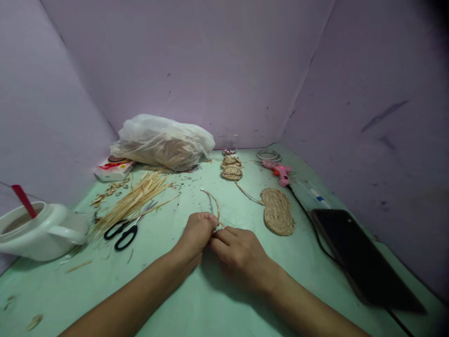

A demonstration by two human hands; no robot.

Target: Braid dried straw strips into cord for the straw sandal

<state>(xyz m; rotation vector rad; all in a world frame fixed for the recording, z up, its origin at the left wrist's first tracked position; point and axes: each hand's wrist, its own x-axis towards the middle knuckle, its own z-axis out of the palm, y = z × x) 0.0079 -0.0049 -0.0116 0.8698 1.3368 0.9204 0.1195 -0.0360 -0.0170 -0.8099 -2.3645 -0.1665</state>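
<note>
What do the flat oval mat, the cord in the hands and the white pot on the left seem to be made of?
The oval mat: likely jute or straw cord, coiled flat; tan, matte, ridged in rings. The cord, pinched between the left hand and right hand: the same tan fibre, twisted and rough. The white pot: probably plastic, perhaps glazed ceramic; smooth with a soft shine.

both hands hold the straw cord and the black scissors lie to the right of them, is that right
Not quite. The scissors lie to the left of the hands, beside the straws, as the head view shows. The rest holds: the left hand and right hand both hold the cord.
</note>
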